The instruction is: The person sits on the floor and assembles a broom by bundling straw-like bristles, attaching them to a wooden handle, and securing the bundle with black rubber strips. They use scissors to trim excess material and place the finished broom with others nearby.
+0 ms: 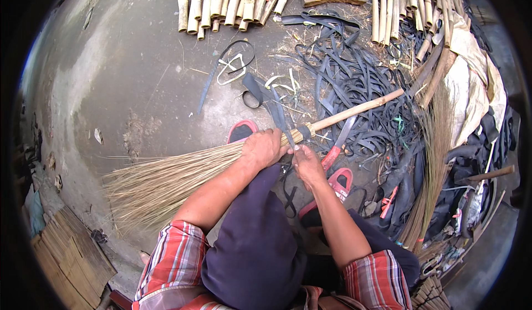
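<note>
broom (221,160) across frame centre, bristles lower left, handle upper right | left hand (263,148) on binding, right hand (306,165) just right of it | strap pile (354,83) behind the hands, upper right | bamboo poles (233,2) along top edge | loose bristle bundle (432,166) at right | floor (122,77) under everything

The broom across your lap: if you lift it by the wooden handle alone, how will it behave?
The broom probably feels light, being thin dry straws. Its splayed head would likely droop and flex. The round handle may twist unless the left hand grips.
</note>
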`<state>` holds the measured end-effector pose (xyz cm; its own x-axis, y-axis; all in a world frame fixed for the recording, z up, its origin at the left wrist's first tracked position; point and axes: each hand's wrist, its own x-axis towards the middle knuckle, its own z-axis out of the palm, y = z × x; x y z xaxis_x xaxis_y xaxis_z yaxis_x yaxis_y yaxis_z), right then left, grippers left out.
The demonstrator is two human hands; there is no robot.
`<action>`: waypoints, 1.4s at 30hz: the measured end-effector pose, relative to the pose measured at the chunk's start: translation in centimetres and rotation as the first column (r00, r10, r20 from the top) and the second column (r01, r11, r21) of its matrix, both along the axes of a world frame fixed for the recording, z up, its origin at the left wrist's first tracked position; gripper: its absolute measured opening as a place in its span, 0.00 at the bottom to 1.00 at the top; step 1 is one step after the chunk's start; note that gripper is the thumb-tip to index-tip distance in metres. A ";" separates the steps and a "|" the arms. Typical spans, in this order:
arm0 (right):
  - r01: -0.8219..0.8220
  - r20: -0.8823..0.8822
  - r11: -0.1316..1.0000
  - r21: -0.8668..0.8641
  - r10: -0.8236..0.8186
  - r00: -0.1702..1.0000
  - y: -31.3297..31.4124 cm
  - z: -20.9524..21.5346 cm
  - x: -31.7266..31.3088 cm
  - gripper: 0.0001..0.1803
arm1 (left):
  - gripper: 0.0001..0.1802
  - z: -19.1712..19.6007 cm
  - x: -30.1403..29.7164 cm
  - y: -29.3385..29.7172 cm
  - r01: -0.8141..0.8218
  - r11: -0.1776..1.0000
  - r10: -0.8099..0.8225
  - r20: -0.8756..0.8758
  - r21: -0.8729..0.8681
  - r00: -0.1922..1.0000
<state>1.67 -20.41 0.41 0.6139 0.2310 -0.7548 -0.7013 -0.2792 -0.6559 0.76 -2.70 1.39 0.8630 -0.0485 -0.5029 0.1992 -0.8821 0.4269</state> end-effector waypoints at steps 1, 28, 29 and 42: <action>-0.029 0.003 1.000 -0.009 0.029 1.000 -0.3 0.6 -0.2 0.16 | 0.35 -0.1 0.3 0.1 -0.021 1.000 0.021 -0.039 -0.002 0.999; -0.574 0.315 0.591 -0.567 0.799 0.512 -1.6 2.5 5.3 0.15 | 0.42 1.1 0.6 3.3 -0.347 0.660 0.156 -0.330 -0.666 0.931; -0.626 0.115 0.426 -0.653 0.873 0.474 -1.5 3.1 5.7 0.14 | 0.41 1.0 0.8 3.2 -0.263 0.836 0.181 -0.211 -0.481 0.960; -0.517 0.527 0.462 -0.721 0.849 0.024 2.3 3.2 8.7 0.13 | 0.33 1.7 0.4 1.2 -0.209 0.966 0.200 -0.077 -0.150 0.977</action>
